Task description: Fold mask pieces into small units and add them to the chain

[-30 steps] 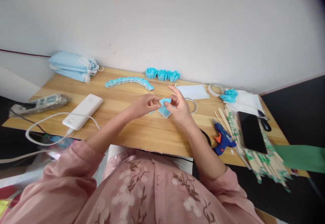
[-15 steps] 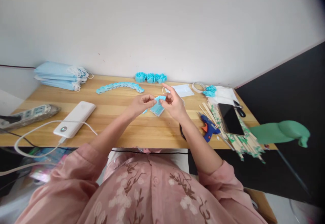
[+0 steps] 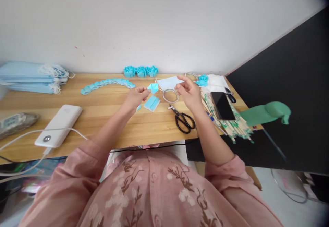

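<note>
Between the thumb and fingers of my left hand (image 3: 137, 98) is a small folded blue piece of mask fabric (image 3: 153, 88), held just above the table. My right hand (image 3: 190, 92) has moved apart from it and is open, index finger stretched out. Its thumb tip is beside a tape roll (image 3: 170, 100) lying in front of it; whether they touch I cannot tell. Below the held piece lies a stack of cut blue fabric pieces (image 3: 152, 103). Black-handled scissors (image 3: 183, 119) rest on the table left of my right forearm.
A curved row of blue folded pieces (image 3: 108, 82) and several blue fabric roses (image 3: 141, 71) lie at the back. Masks (image 3: 28, 76) are piled at left, near a white power bank (image 3: 58, 126). At right, a phone (image 3: 222, 106) rests on wrapped sticks (image 3: 238, 131).
My right hand has let go of the blue piece and moved right, toward the tape roll. My left hand keeps the piece. The view has turned right, and the scissors have come into sight.
</note>
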The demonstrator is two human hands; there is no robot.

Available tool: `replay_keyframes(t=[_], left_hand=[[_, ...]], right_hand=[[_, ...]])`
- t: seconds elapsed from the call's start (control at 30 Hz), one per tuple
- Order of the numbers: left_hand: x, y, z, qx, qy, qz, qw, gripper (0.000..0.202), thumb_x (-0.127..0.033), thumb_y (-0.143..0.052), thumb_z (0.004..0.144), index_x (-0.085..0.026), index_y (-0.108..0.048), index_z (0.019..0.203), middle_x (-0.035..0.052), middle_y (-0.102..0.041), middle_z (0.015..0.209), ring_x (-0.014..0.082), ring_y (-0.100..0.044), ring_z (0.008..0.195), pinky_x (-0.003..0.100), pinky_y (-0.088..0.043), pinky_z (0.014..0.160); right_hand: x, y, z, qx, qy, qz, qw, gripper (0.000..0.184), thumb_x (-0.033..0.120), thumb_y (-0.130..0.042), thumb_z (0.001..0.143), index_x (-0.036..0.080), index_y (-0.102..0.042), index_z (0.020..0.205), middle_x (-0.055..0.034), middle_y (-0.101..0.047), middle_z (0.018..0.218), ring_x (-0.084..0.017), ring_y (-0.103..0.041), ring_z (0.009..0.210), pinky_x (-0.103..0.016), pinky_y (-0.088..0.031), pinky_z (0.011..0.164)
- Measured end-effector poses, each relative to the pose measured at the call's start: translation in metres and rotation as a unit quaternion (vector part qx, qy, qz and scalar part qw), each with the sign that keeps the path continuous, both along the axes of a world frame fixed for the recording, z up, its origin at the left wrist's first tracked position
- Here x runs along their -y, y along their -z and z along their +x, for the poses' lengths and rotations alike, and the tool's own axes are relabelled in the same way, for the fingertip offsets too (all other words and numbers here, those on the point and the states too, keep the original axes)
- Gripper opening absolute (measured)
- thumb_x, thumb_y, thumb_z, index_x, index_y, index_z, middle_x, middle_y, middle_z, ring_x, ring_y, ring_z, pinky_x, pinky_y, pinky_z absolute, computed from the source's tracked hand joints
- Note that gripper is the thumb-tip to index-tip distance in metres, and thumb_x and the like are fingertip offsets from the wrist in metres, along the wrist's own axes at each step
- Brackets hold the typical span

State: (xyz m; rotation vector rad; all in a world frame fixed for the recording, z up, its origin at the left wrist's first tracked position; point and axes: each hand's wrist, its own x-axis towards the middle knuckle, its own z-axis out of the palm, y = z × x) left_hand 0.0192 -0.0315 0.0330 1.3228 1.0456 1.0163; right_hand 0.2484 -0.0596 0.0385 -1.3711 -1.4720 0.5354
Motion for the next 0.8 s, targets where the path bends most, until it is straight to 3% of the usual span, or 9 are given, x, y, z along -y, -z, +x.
replay_keyframes(t=[0.1, 0.3, 0.57, 0.8], left_hand=[[-0.004, 0.016, 0.004, 0.022, 0.004, -0.010, 1.000, 0.025, -0.033, -0.064, 0.074, -0.018, -0.051, 0.059, -0.0025, -0.050, 0.055, 0.0088, -0.042, 0.053, 0.024, -0.034, 0.056], [0.000, 0.038, 0.004, 0.038, 0.009, -0.046, 0.998, 0.026, -0.034, -0.065, 0.074, -0.018, -0.051, 0.060, -0.0034, -0.049, 0.054, 0.0083, -0.039, 0.052, 0.024, -0.031, 0.055], [0.001, 0.038, 0.002, 0.036, 0.008, -0.033, 0.999, 0.025, -0.033, -0.065, 0.075, -0.018, -0.051, 0.061, -0.0037, -0.048, 0.055, 0.0084, -0.039, 0.053, 0.024, -0.033, 0.056], [0.004, 0.034, 0.002, 0.018, 0.006, -0.028, 0.999, 0.025, -0.032, -0.065, 0.076, -0.018, -0.051, 0.061, -0.0032, -0.049, 0.056, 0.0088, -0.041, 0.055, 0.024, -0.035, 0.059]], right_hand=[[0.018, 0.014, 0.020, 0.105, 0.044, -0.025, 0.993, 0.026, 0.030, -0.059, 0.085, 0.022, -0.069, 0.107, -0.0038, -0.073, 0.092, -0.019, -0.067, 0.080, -0.033, -0.053, 0.073], [0.056, 0.045, 0.028, 0.307, 0.033, -0.053, 0.950, 0.019, 0.023, -0.053, 0.091, 0.020, -0.070, 0.099, -0.0067, -0.075, 0.098, -0.021, -0.068, 0.088, -0.033, -0.049, 0.077], [0.065, 0.050, 0.017, 0.469, 0.014, -0.034, 0.883, 0.023, 0.031, -0.049, 0.098, 0.021, -0.068, 0.090, -0.0044, -0.071, 0.087, -0.019, -0.065, 0.085, -0.030, -0.037, 0.066], [0.063, 0.053, 0.009, 0.529, 0.038, -0.038, 0.847, 0.032, 0.031, -0.041, 0.101, 0.019, -0.067, 0.087, -0.0054, -0.068, 0.080, -0.018, -0.062, 0.078, -0.033, -0.029, 0.061]])
